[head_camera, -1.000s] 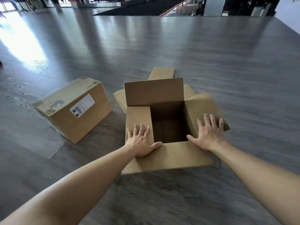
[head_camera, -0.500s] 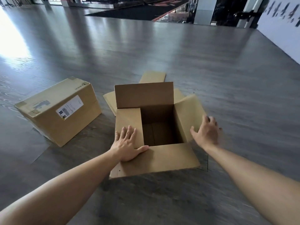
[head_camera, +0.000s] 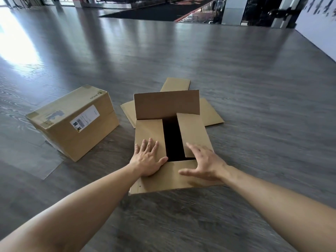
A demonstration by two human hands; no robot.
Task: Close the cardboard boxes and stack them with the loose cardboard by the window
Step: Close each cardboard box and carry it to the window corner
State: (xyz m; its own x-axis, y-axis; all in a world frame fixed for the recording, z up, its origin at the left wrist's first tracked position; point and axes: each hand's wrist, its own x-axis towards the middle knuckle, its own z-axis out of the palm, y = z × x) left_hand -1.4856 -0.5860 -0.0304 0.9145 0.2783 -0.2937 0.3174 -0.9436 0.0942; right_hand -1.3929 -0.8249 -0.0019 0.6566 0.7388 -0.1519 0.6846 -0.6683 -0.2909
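Observation:
A brown cardboard box (head_camera: 192, 131) sits on the floor in front of me. Its left and right side flaps are folded down with a dark gap between them. The far flap stands upright and the near flap lies outward toward me. My left hand (head_camera: 148, 159) presses flat on the left flap. My right hand (head_camera: 205, 163) rests with spread fingers on the right flap and the near flap. A closed taped box (head_camera: 72, 120) with a white label lies to the left. Loose flat cardboard (head_camera: 211, 113) lies behind the open box.
Grey wood-look floor (head_camera: 254, 88) stretches all around. Bright window light falls at the far left. A white wall (head_camera: 320, 28) runs along the right, and pillars and a dark mat are at the far end.
My right hand has pushed the right side flap from standing down over the opening. My left hand stays pressed on the left flap. The camera has moved closer.

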